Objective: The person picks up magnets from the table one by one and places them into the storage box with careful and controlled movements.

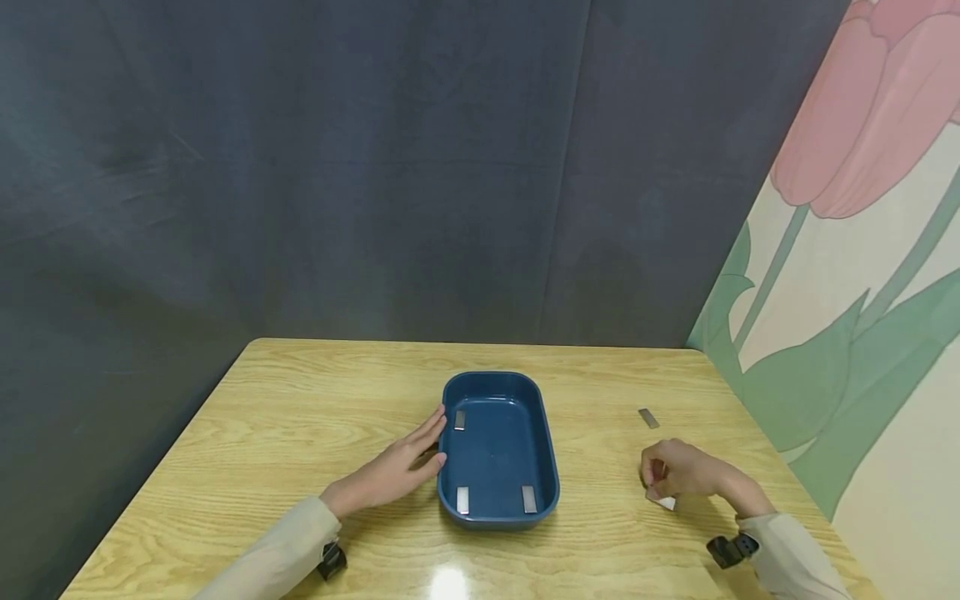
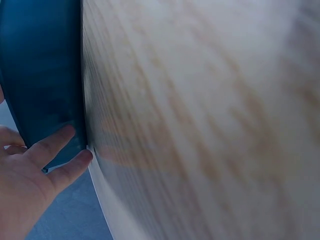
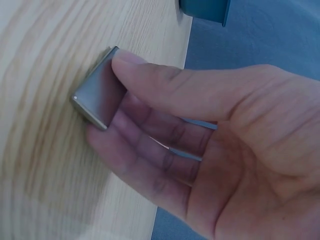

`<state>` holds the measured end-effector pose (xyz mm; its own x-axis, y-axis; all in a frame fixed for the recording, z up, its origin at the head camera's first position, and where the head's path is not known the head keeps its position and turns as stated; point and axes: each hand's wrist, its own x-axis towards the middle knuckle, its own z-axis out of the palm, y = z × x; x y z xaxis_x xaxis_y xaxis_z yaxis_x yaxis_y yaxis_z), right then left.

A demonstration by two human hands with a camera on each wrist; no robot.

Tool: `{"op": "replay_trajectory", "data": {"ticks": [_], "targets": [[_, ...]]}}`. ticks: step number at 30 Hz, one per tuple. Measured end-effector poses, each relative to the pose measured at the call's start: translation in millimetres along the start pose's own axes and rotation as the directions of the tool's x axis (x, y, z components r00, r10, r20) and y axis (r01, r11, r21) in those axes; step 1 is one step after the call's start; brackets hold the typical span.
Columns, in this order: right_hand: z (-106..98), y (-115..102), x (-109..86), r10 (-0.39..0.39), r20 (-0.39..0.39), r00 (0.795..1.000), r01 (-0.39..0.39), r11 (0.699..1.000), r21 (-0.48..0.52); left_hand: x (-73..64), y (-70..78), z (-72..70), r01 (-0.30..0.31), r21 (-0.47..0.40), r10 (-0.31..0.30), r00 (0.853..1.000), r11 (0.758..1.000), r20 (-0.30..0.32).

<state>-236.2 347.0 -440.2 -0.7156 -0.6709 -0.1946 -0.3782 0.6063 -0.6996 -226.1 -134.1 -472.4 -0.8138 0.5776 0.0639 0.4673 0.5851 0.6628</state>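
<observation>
A deep blue rectangular plastic tray (image 1: 497,454) stands on the table. My left hand (image 1: 393,472) rests against its left wall with fingers extended, and in the left wrist view the fingertips (image 2: 65,132) touch the tray's outer side. Three small silver metal plates lie inside: one at the upper left (image 1: 460,420), one at the lower left (image 1: 462,500) and one at the lower right (image 1: 529,499). To the right of the tray, my right hand (image 1: 686,468) pinches another shiny metal plate (image 3: 100,87) between thumb and fingers, tilted close over the wood.
One more metal plate (image 1: 648,418) lies on the table (image 1: 337,392) beyond my right hand. A dark curtain (image 1: 390,183) hangs behind the table, and a wall painted with tulips (image 1: 862,250) runs along the right side.
</observation>
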Motion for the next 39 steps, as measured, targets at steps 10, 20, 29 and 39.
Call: {"op": "replay_trajectory", "data": {"ticks": [10, 20, 29, 39], "targets": [[3, -1, 3.2, -0.015, -0.016, 1.0, 0.015, 1.0, -0.004, -0.3, 0.8, 0.4, 0.005, -0.003, -0.005, 1.0, 1.0, -0.003], [4, -3, 4.8, 0.025, -0.015, 1.0, -0.025, 1.0, 0.013, 0.0, -0.8, 1.1, 0.003, 0.002, -0.003, 1.0, 1.0, 0.0], [2, -4, 8.1, -0.044, -0.026, 0.999, 0.043, 0.998, -0.038, -0.5, -1.8, 0.5, -0.019, 0.002, 0.019, 1.0, 1.0, -0.001], [3, -9, 12.7, -0.092, -0.043, 0.995, 0.089, 0.994, -0.063, -0.1, -2.1, 0.4, -0.015, -0.005, 0.015, 1.0, 1.0, 0.001]]}}
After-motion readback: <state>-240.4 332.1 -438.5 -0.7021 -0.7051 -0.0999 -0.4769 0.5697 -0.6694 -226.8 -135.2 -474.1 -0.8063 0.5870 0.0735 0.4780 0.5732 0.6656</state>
